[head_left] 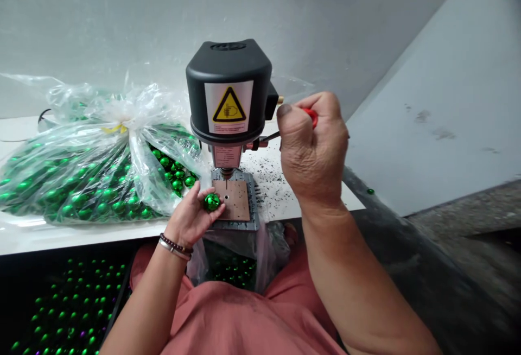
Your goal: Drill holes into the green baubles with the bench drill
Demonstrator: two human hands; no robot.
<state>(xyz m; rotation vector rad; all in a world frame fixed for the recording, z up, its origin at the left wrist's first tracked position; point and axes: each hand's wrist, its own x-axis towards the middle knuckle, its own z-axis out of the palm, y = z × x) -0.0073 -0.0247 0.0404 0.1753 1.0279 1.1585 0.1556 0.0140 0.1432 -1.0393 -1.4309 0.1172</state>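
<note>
- The left hand [188, 219] is palm up, its fingers [200, 188] curled around a shiny green ball [212, 202], which sits at the fingertips and is held between them and the thumb.
- The right hand [313, 149] is a raised fist, its fingers [322, 109] clamped on a red tool handle [311, 116]. A thin metal shaft [271, 136] sticks out from the fist toward the drill.
- Just beyond the left fingers stands a small black bench drill [228, 83] with a yellow warning label [229, 106]. Its drill tip points down at a brown square plate [232, 200] with a small hole, right beside the ball.
- To the left of the left fingers, a knotted clear plastic bag [93, 154] full of green balls lies on the white surface [309, 203].
- Black specks [268, 181] are scattered on the surface, to the left of and below the right fingers.
- Below the left fingers, rows of green balls [69, 300] lie on a dark rack.
- Well to the right of the right fingers, one green bead [370, 191] sits on a dark ledge [358, 192].
</note>
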